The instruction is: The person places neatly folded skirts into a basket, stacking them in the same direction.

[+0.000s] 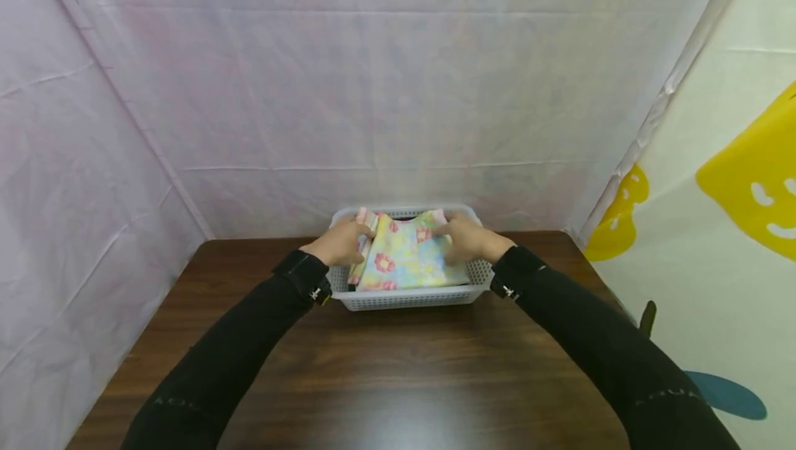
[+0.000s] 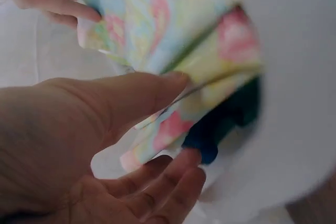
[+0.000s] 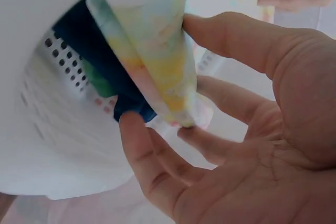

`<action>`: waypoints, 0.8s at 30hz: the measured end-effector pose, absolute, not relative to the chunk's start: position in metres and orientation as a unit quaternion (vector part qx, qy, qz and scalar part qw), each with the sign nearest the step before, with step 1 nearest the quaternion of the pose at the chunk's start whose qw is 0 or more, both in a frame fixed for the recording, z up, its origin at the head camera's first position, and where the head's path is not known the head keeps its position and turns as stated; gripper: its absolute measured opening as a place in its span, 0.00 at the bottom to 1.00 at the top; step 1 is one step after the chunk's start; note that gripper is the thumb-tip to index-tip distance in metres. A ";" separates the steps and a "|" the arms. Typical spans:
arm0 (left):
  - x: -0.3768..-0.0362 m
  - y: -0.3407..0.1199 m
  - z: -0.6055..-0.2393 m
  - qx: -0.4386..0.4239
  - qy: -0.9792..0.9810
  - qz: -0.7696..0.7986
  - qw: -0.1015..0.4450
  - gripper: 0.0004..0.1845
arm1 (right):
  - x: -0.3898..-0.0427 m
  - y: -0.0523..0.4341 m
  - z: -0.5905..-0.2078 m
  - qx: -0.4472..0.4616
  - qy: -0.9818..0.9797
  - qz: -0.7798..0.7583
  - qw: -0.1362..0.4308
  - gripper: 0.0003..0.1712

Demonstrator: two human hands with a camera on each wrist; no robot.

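A folded floral cloth (image 1: 407,260) in pastel yellow, blue and pink lies on top of a white perforated basket (image 1: 404,299) at the far side of the table. My left hand (image 1: 340,241) holds its left edge, with the thumb on top and the fingers underneath (image 2: 176,121). On the right edge, my right hand (image 1: 469,239) grips the same way (image 3: 168,77). A dark blue fabric (image 3: 79,32) lies under the floral cloth (image 3: 152,51) inside the basket, also seen from the left side (image 2: 226,124).
The basket stands on a dark wooden table (image 1: 398,374) against a pale lilac sheet backdrop (image 1: 385,90). More sheet closes the left side. A white curtain with yellow shapes (image 1: 746,187) hangs at the right. Bare tabletop lies between me and the basket.
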State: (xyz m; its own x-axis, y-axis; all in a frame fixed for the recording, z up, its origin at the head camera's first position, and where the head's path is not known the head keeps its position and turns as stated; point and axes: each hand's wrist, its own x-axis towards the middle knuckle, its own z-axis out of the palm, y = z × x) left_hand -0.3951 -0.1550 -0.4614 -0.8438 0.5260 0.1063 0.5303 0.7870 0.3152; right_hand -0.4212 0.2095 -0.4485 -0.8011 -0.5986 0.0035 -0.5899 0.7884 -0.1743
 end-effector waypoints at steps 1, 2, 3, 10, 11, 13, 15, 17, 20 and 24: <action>-0.401 -0.157 -0.466 -0.273 -0.949 -0.159 0.002 0.30 | -0.408 0.205 -0.435 -0.301 0.949 -0.085 0.048 0.48; -0.406 -0.159 -0.470 -0.263 -0.953 -0.152 -0.006 0.29 | -0.395 0.202 -0.424 -0.288 0.951 -0.090 0.068 0.47; -0.405 -0.159 -0.469 -0.258 -0.956 -0.143 -0.005 0.27 | -0.372 0.193 -0.404 -0.268 0.956 -0.080 0.084 0.45; -0.320 -0.136 -0.396 -0.186 -0.978 -0.088 -0.040 0.25 | -0.345 0.198 -0.392 -0.275 0.944 -0.143 0.113 0.42; -0.320 -0.138 -0.397 -0.186 -0.977 -0.096 -0.038 0.25 | -0.344 0.201 -0.392 -0.283 0.942 -0.149 0.102 0.41; -0.318 -0.143 -0.396 -0.191 -0.975 -0.110 -0.027 0.24 | -0.341 0.207 -0.390 -0.299 0.938 -0.162 0.073 0.37; -0.319 -0.150 -0.398 -0.191 -0.973 -0.126 -0.016 0.25 | -0.340 0.214 -0.391 -0.301 0.937 -0.172 0.041 0.34; -0.319 -0.156 -0.398 -0.189 -0.972 -0.138 -0.006 0.27 | -0.338 0.219 -0.391 -0.305 0.934 -0.183 0.011 0.33; -0.317 -0.165 -0.399 -0.192 -0.971 -0.143 0.018 0.30 | -0.335 0.227 -0.397 -0.302 0.931 -0.205 -0.021 0.34; -0.307 -0.180 -0.401 -0.197 -0.967 -0.149 0.056 0.37 | -0.324 0.239 -0.402 -0.289 0.931 -0.220 -0.046 0.40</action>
State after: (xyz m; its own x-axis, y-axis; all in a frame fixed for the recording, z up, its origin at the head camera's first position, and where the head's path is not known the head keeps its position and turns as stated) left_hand -0.3071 -0.1798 -0.4007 -0.9163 0.3640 0.1670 0.3974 0.8780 0.2669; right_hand -0.3235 0.2385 -0.4019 -0.8286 -0.5179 0.2125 -0.5582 0.7363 -0.3824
